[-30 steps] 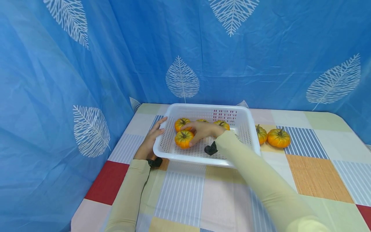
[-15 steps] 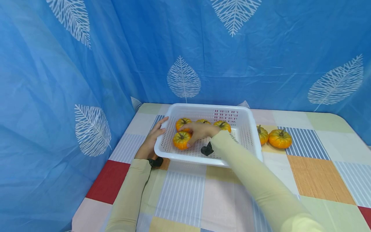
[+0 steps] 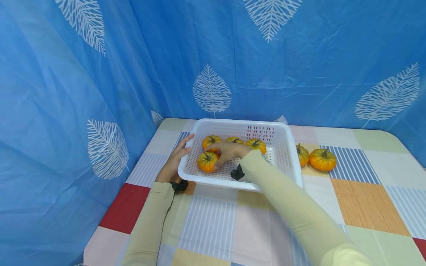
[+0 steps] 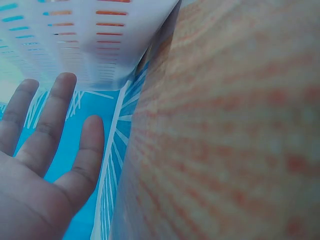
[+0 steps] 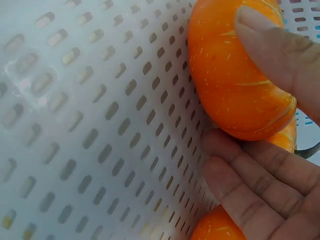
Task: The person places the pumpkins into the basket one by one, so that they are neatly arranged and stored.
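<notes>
Inside a white perforated plastic basket (image 3: 229, 184), my right hand (image 3: 227, 151) holds a small orange pumpkin (image 3: 206, 163) near the left end. In the right wrist view the thumb (image 5: 270, 50) lies on one side of that pumpkin (image 5: 230, 75) and the fingers curl under the other. Behind it in the basket sit three more small pumpkins, the left one (image 3: 211, 140), the middle one (image 3: 235, 139) and the right one (image 3: 257, 145). My left hand (image 3: 172, 162) rests at the basket's left end, its fingers (image 4: 52, 110) extended along the outer wall.
To the right of the basket, two pumpkins stand side by side on the table, one (image 3: 302, 156) partly behind the basket rim and another (image 3: 323, 160) beside it. A patchwork cloth (image 3: 206, 225) covers the table. Blue leaf-print curtains (image 3: 159, 62) hang behind and at the left.
The right hand and the pumpkin in it have shifted slightly left and toward the basket's near side. The left hand stays at the basket's left end.
</notes>
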A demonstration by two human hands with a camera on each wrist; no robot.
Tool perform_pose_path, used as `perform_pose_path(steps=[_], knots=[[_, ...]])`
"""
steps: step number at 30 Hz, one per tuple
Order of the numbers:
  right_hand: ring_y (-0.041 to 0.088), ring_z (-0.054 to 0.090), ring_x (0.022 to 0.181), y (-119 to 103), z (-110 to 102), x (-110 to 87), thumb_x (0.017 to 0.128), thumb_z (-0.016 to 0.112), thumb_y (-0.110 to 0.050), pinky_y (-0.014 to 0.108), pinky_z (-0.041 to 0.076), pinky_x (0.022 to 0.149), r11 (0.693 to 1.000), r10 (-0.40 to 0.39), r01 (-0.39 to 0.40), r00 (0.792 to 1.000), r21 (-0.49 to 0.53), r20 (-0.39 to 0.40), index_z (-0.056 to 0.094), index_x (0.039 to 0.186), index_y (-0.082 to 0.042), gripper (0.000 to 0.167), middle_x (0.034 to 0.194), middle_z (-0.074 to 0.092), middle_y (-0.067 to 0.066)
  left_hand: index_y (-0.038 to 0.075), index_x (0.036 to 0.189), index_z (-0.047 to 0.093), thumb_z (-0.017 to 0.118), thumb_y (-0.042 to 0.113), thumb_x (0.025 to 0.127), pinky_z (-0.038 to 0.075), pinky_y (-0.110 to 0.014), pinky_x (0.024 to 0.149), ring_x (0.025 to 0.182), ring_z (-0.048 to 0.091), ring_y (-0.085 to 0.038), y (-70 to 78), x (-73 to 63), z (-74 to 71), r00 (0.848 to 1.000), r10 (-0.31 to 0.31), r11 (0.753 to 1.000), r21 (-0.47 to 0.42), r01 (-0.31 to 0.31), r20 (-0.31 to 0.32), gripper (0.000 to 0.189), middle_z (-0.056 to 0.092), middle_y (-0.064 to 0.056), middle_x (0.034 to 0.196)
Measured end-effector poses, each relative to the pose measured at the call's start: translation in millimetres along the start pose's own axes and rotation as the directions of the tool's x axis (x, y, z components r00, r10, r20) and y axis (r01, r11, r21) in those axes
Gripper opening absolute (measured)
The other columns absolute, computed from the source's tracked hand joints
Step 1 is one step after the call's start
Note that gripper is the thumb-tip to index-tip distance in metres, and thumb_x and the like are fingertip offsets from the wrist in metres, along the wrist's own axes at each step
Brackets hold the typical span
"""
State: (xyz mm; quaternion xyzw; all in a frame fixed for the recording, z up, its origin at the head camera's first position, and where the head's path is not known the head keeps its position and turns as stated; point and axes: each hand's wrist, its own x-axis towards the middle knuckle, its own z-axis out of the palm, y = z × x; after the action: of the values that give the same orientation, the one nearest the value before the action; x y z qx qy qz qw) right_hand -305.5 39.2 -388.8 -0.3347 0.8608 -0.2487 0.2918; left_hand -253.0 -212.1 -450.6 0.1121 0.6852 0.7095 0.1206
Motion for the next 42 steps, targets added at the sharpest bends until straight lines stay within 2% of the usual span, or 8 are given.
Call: perform_pose_path(steps=[4, 11, 16, 21, 27, 31, 36, 42], knots=[[0.039, 0.040, 0.152, 1.2, 1.0, 1.1, 0.096, 0.083, -0.016, 0.056, 0.034, 0.125, 1.000, 0.002, -0.002, 1.000, 0.000, -0.003, 0.050, 0.163, -0.015, 0.075, 0.170, 0.041, 0.017, 0.024, 0.174, 0.018, 0.044, 0.026, 0.109, 0.039, -0.070, 0.113, 0.153, 0.031, -0.049, -0.9, 1.4, -1.3, 1.000, 0.012, 1.000, 0.004, -0.012, 0.008, 0.070, 0.013, -0.011, 0.180], [0.040, 0.041, 0.152, 3.6, 0.7, 0.7, 0.097, 0.081, -0.015, 0.054, 0.035, 0.125, 0.999, -0.016, 0.016, 1.000, 0.038, 0.015, 0.045, 0.166, -0.013, 0.078, 0.171, 0.038, 0.017, 0.013, 0.174, 0.011, 0.039, 0.020, 0.108, 0.038, -0.072, 0.113, 0.152, 0.030, -0.052, -2.1, 3.1, -3.9, 0.998, 0.049, 0.999, -0.009, -0.049, 0.043, 0.071, 0.009, -0.019, 0.179], [0.042, 0.044, 0.150, 2.5, -1.4, -4.2, 0.097, 0.081, -0.014, 0.051, 0.039, 0.123, 0.997, -0.033, 0.032, 0.999, 0.073, 0.015, 0.043, 0.166, -0.010, 0.079, 0.171, 0.038, 0.019, 0.017, 0.174, 0.013, 0.042, 0.023, 0.108, 0.041, -0.069, 0.112, 0.152, 0.031, -0.051, -3.0, 3.7, -4.7, 0.999, 0.036, 0.999, 0.007, -0.036, 0.040, 0.072, 0.010, -0.016, 0.180], [0.042, 0.043, 0.151, 2.4, -4.1, -9.1, 0.098, 0.081, -0.015, 0.052, 0.039, 0.123, 0.996, -0.041, 0.041, 0.999, 0.076, -0.005, 0.046, 0.164, -0.007, 0.076, 0.170, 0.039, 0.020, 0.017, 0.174, 0.015, 0.042, 0.023, 0.108, 0.039, -0.072, 0.112, 0.153, 0.030, -0.052, -3.3, 4.4, -4.5, 0.999, 0.040, 0.999, 0.007, -0.041, 0.033, 0.071, 0.011, -0.015, 0.180], [0.041, 0.052, 0.143, 2.3, -7.0, -13.6, 0.097, 0.081, -0.015, 0.051, 0.045, 0.118, 0.994, -0.022, 0.026, 0.999, 0.108, -0.042, 0.052, 0.159, -0.005, 0.068, 0.158, 0.053, 0.023, 0.031, 0.173, 0.021, 0.047, 0.031, 0.109, 0.044, -0.068, 0.111, 0.151, 0.035, -0.046, -2.8, 1.8, -2.7, 1.000, -0.015, 1.000, 0.001, 0.015, -0.007, 0.069, 0.018, -0.006, 0.179], [0.038, 0.056, 0.139, 2.4, -8.7, -14.7, 0.097, 0.081, -0.018, 0.050, 0.045, 0.118, 0.994, 0.006, 0.002, 0.997, 0.113, -0.076, 0.057, 0.157, -0.007, 0.065, 0.151, 0.060, 0.022, 0.034, 0.172, 0.023, 0.046, 0.030, 0.110, 0.047, -0.067, 0.108, 0.149, 0.037, -0.046, -3.2, 0.8, -2.3, 1.000, -0.015, 1.000, -0.002, 0.015, -0.011, 0.067, 0.021, -0.004, 0.178], [0.039, 0.055, 0.140, -0.7, -12.1, -19.1, 0.097, 0.081, -0.016, 0.053, 0.043, 0.120, 0.987, 0.022, -0.004, 0.993, 0.163, -0.113, 0.056, 0.157, -0.009, 0.065, 0.148, 0.063, 0.021, 0.033, 0.173, 0.023, 0.045, 0.031, 0.110, 0.049, -0.064, 0.107, 0.149, 0.038, -0.046, -3.0, 1.1, -1.7, 1.000, -0.009, 1.000, 0.004, 0.009, -0.006, 0.067, 0.020, -0.004, 0.178], [0.040, 0.054, 0.142, -0.9, -15.5, -24.1, 0.099, 0.078, -0.013, 0.054, 0.043, 0.119, 0.978, -0.025, 0.055, 0.989, 0.200, -0.146, 0.053, 0.158, -0.004, 0.065, 0.150, 0.061, 0.023, 0.030, 0.173, 0.021, 0.046, 0.030, 0.109, 0.048, -0.064, 0.107, 0.149, 0.038, -0.047, -3.1, 1.7, -2.2, 1.000, -0.008, 1.000, 0.006, 0.008, -0.006, 0.069, 0.019, -0.007, 0.178]])
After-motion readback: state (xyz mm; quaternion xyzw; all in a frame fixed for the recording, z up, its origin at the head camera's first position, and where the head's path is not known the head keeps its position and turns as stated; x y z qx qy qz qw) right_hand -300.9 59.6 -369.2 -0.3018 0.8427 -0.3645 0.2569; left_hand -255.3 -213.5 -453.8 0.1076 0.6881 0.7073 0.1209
